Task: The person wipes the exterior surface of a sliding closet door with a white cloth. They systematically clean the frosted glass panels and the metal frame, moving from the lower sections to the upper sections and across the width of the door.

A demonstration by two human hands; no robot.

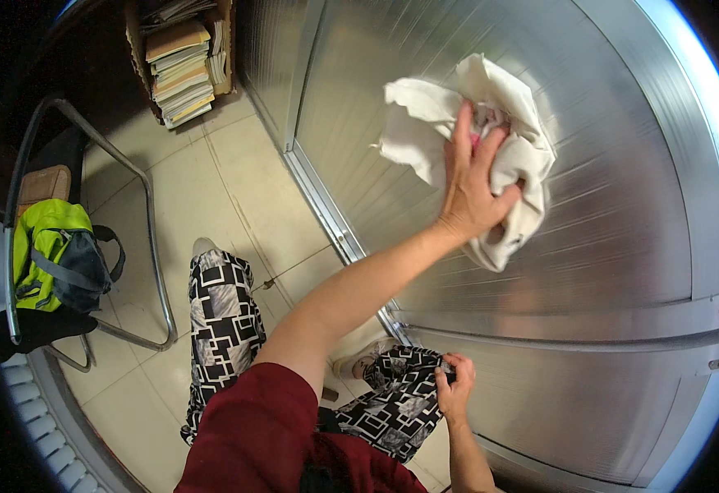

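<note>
My left hand (pixel 470 185) is pressed flat against a crumpled white cloth (pixel 425 135), holding it on a tall brushed-steel door (pixel 614 205). The fingers are spread over the cloth with the thumb to the right, and a bit of pink shows under them. My left arm, in a dark red sleeve, reaches up from the lower middle. My right hand (pixel 455 386) sits low on my knee, its fingers curled into the black-and-white patterned trouser fabric (pixel 400 403). A horizontal seam (pixel 589 333) crosses the steel just above that hand.
A metal-framed chair (pixel 142 246) stands at the left with a green-and-grey backpack (pixel 55 255) on it. A cardboard box of stacked papers (pixel 180 70) sits on the beige tiled floor (pixel 203 189) at the back. A metal rail (pixel 326 214) runs along the door's base.
</note>
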